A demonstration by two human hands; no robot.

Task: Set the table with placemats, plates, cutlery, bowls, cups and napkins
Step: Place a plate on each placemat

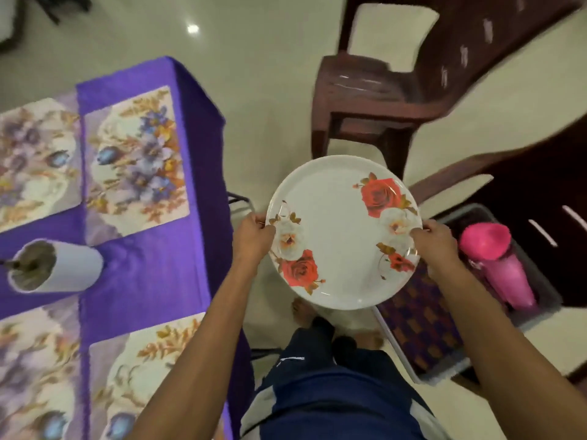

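Observation:
A white plate [340,227] with red and white roses hangs in the air above the floor, to the right of the table. My left hand [252,238] grips its left rim and my right hand [436,241] grips its right rim. The table [149,274] at the left wears a purple cloth. Several floral placemats lie on it, one at the far right corner [136,160] and one at the near right corner [143,376]. A white holder [57,266] with cutlery handles stands mid-table.
Dark brown plastic chairs [381,90] stand behind the plate and at the right. A grey crate [540,315] on the floor at the right holds a pink bottle [495,262] and checked cloths [419,325]. My legs and feet are below the plate.

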